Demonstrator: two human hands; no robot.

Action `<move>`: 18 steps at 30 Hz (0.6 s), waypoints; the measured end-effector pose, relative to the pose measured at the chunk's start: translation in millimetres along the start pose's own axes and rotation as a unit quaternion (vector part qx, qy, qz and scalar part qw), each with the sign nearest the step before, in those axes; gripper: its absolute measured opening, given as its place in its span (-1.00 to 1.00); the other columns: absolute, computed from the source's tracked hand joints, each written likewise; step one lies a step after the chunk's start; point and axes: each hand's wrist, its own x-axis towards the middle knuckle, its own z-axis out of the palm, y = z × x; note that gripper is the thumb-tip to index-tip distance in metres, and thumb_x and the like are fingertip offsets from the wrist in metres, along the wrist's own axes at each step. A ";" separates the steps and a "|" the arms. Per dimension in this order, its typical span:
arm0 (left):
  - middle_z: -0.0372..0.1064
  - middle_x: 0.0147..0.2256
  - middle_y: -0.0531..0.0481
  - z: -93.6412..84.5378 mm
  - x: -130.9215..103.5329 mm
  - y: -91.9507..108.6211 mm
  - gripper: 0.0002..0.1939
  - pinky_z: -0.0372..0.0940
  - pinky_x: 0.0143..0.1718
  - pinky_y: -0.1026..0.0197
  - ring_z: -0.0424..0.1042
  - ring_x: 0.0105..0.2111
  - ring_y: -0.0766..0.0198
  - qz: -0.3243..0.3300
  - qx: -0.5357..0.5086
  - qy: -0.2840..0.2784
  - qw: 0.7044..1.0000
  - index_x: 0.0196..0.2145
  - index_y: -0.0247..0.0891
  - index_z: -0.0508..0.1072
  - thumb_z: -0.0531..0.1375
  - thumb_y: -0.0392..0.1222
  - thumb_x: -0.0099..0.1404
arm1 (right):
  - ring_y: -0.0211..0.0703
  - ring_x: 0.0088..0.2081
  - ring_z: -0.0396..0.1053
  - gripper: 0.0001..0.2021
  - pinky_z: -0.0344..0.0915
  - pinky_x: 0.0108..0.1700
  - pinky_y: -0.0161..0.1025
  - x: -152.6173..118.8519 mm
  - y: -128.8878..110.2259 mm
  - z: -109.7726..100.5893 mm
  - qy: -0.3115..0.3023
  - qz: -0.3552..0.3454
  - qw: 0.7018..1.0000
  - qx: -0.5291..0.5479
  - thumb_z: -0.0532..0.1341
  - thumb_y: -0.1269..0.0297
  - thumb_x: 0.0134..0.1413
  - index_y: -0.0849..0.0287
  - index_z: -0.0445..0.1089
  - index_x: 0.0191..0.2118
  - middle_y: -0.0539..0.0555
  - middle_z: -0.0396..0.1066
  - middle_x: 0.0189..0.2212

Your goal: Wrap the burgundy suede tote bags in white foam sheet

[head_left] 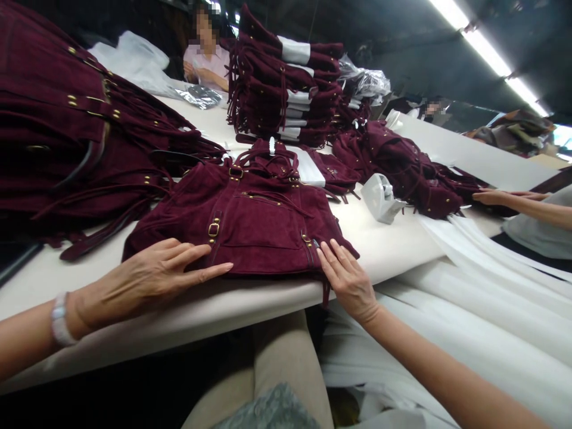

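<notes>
A burgundy suede handbag [259, 232] with brass buckles and straps lies flat at the table's near edge, its handles pointing away from me. My left hand [156, 274] rests on the bag's lower left part, fingers stretched out and apart. On the lower right corner lies my right hand [344, 274], fingers extended flat against the suede beside a strap. A small dark item shows by its fingertips, too small to name. Neither hand grips the bag.
Burgundy bags with white paper bands are stacked [286, 89] behind. More bags [58, 131] heap up at left. A grey-white tape dispenser [382, 196] stands right of the handbag. White sheeting [465, 298] hangs at right. A co-worker's hand [496, 196] touches bags at far right; another person sits behind.
</notes>
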 end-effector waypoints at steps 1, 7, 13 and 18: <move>0.30 0.07 -0.08 -6.0 -2.1 -0.2 -0.38 0.19 -0.01 0.08 0.30 -0.05 0.15 0.007 -0.003 -0.003 1.000 0.29 0.15 0.10 -0.06 -0.40 0.37 | 0.20 0.34 -0.06 -0.45 0.06 0.27 0.29 0.8 0.6 -1.5 -0.014 0.002 1.000 -0.014 -0.02 0.56 0.27 0.27 0.01 0.35 0.30 0.05 0.31; 0.32 -0.12 -0.04 -33.8 -3.2 0.9 -0.42 0.19 -0.17 0.20 0.29 -0.22 0.26 -0.016 -0.033 0.081 0.996 0.29 -0.03 0.13 -0.11 -0.46 0.40 | 0.30 0.24 0.16 -0.45 0.27 0.11 0.21 -5.3 4.7 0.2 -0.030 -0.007 0.994 -0.101 0.01 0.51 0.26 0.33 0.01 0.35 0.50 0.02 0.28; 0.27 -0.41 0.07 -29.1 0.7 -14.4 -0.54 0.14 -0.36 0.24 0.23 -0.41 0.30 0.016 0.003 0.104 0.994 0.24 -0.21 0.18 -0.04 -0.40 0.43 | 0.17 0.22 0.22 -0.33 0.41 -0.05 -0.08 -20.3 6.2 11.0 0.003 -0.002 0.992 -0.129 -0.05 0.60 0.22 0.26 -0.24 0.41 0.50 0.06 0.27; 0.30 -0.50 0.09 19.0 -7.6 -30.5 -0.53 0.13 -0.41 0.21 0.23 -0.51 0.30 0.090 0.029 0.041 0.995 0.15 -0.13 0.31 -0.10 -0.46 0.40 | 0.13 0.26 0.16 -0.26 0.37 0.04 -0.06 -24.1 -1.6 8.9 0.006 0.015 0.995 -0.103 0.00 0.62 0.15 0.06 -0.15 0.40 0.38 0.05 0.30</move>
